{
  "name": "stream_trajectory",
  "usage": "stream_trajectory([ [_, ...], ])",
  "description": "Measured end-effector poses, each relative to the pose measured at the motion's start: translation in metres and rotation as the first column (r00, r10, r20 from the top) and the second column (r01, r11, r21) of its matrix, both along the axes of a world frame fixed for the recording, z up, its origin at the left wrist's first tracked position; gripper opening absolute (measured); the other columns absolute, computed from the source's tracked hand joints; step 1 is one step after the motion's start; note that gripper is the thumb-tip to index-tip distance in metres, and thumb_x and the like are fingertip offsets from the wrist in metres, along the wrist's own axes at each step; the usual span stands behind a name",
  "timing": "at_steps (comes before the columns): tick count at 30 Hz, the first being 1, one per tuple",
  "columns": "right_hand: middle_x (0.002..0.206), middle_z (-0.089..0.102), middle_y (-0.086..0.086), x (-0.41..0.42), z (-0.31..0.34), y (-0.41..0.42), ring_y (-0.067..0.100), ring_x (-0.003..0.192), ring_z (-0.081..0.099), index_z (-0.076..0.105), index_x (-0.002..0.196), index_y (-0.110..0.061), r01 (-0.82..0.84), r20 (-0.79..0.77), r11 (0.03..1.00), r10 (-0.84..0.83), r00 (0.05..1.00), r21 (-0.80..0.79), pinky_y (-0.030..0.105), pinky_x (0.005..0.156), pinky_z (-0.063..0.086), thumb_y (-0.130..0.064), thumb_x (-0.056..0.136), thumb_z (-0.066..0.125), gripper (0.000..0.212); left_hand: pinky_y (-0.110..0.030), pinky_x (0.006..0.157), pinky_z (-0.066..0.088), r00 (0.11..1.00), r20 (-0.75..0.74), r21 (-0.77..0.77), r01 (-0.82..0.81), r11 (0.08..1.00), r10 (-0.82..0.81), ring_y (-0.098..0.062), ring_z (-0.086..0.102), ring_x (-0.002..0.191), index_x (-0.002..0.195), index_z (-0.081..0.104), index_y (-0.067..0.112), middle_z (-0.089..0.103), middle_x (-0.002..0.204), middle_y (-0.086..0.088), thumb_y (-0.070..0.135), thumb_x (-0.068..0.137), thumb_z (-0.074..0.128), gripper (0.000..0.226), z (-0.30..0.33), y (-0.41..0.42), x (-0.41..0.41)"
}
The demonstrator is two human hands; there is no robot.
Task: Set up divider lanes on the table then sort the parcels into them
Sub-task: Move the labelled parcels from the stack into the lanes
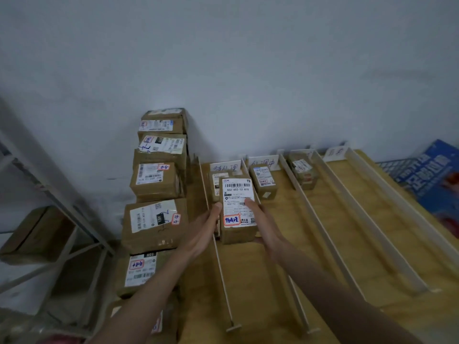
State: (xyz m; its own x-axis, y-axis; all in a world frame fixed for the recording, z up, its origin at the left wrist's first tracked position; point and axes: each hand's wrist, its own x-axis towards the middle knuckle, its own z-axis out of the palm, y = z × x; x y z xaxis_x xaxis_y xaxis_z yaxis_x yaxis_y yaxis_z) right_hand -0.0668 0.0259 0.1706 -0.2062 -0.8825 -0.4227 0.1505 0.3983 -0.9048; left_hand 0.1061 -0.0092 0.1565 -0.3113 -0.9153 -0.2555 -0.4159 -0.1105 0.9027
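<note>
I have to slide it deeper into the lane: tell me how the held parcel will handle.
The parcel looks like a stiff taped carton, so it should probably slide without buckling. Standing tall and narrow between both hands, left hand and right hand, it might tip if pushed high. Its glossy label could be slippery.

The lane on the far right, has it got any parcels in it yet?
Empty so far. The far right lane shows only bare wood between its white dividers and a paper label at the back.
</note>
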Motion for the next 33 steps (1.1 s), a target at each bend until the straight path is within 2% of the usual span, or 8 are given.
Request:
stream_trajectory([
  [3, 0.1, 0.076, -0.005, -0.022, -0.001, 0.005, 0.01, 0.086, 0.074, 0.056, 0.129, -0.025, 0.09, -0.019, 0.996, -0.09, 0.996, 0.022, 0.036, 0.077, 0.059, -0.059, 0.085, 0.064, 0.056, -0.029, 0.09, 0.037, 0.991, 0.121, -0.081, 0.068, 0.994, -0.058, -0.007, 0.055, 0.108, 0.13, 0.057, 0.039, 0.06, 0.116, 0.017, 0.075, 0.093, 0.017, 0.065, 0.002, -0.004, -0.019],
  [5, 0.098, 0.076, -0.005, -0.037, -0.001, 0.01, 0.008, 0.079, 0.074, 0.057, 0.127, -0.023, 0.132, -0.028, 0.991, -0.132, 0.991, 0.022, 0.032, 0.068, 0.058, -0.056, 0.088, 0.064, 0.051, -0.03, 0.086, 0.041, 0.974, 0.214, -0.152, 0.114, 0.982, -0.08, -0.007, 0.058, 0.106, 0.123, 0.059, 0.04, 0.062, 0.113, 0.015, 0.074, 0.094, 0.016, 0.062, -0.002, -0.01, -0.03],
  [7, 0.097, 0.076, -0.004, -0.051, -0.003, 0.015, 0.008, 0.079, 0.074, 0.056, 0.125, -0.023, 0.152, -0.031, 0.988, -0.151, 0.988, 0.02, 0.029, 0.063, 0.056, -0.055, 0.089, 0.062, 0.049, -0.037, 0.093, 0.047, 0.952, 0.3, -0.196, 0.127, 0.972, -0.064, -0.013, 0.058, 0.114, 0.122, 0.059, 0.038, 0.062, 0.122, 0.01, 0.076, 0.092, 0.016, 0.064, -0.007, -0.017, -0.04],
  [9, 0.098, 0.076, -0.004, -0.063, -0.006, 0.018, 0.011, 0.083, 0.074, 0.057, 0.125, -0.023, 0.167, -0.038, 0.985, -0.166, 0.985, 0.029, 0.032, 0.066, 0.057, -0.056, 0.089, 0.061, 0.049, -0.042, 0.099, 0.047, 0.93, 0.367, -0.225, 0.124, 0.966, -0.034, -0.015, 0.054, 0.122, 0.131, 0.055, 0.037, 0.056, 0.136, 0.009, 0.074, 0.092, 0.019, 0.066, -0.013, -0.022, -0.05],
  [12, 0.098, 0.076, -0.002, -0.082, -0.01, 0.018, 0.013, 0.084, 0.074, 0.056, 0.125, -0.025, 0.181, -0.036, 0.983, -0.179, 0.983, 0.043, 0.032, 0.066, 0.056, -0.057, 0.09, 0.06, 0.047, -0.038, 0.099, 0.045, 0.892, 0.452, -0.275, 0.167, 0.947, -0.026, -0.017, 0.05, 0.127, 0.136, 0.052, 0.034, 0.051, 0.143, 0.006, 0.067, 0.097, 0.024, 0.059, -0.017, -0.027, -0.065],
  [23, 0.096, 0.077, -0.006, -0.156, -0.026, -0.014, 0.011, 0.084, 0.074, 0.058, 0.123, -0.024, 0.021, -0.033, 0.998, -0.019, 0.999, 0.061, 0.035, 0.073, 0.058, -0.059, 0.088, 0.061, 0.049, -0.029, 0.087, 0.047, 0.718, 0.689, -0.344, 0.211, 0.915, 0.094, -0.018, 0.058, 0.114, 0.132, 0.058, 0.02, 0.057, 0.133, 0.0, 0.051, 0.1, 0.039, 0.049, -0.046, -0.027, -0.105],
  [30, 0.097, 0.077, -0.006, -0.19, -0.053, -0.036, 0.011, 0.088, 0.073, 0.059, 0.12, -0.025, -0.121, 0.0, 0.989, 0.122, 0.993, 0.087, 0.043, 0.089, 0.058, -0.061, 0.086, 0.062, 0.05, -0.035, 0.096, 0.046, 0.63, 0.743, -0.381, 0.123, 0.917, 0.224, -0.02, 0.057, 0.117, 0.13, 0.058, 0.022, 0.058, 0.13, 0.0, 0.05, 0.099, 0.042, 0.045, -0.063, -0.004, -0.128],
  [33, 0.095, 0.077, -0.005, -0.192, -0.064, -0.04, 0.013, 0.088, 0.074, 0.061, 0.117, -0.026, -0.153, 0.033, 0.982, 0.151, 0.988, 0.108, 0.048, 0.092, 0.056, -0.059, 0.085, 0.064, 0.047, -0.036, 0.096, 0.048, 0.622, 0.738, -0.384, 0.067, 0.921, 0.263, -0.019, 0.056, 0.118, 0.127, 0.059, 0.023, 0.058, 0.13, 0.001, 0.048, 0.098, 0.045, 0.041, -0.07, 0.006, -0.132],
])
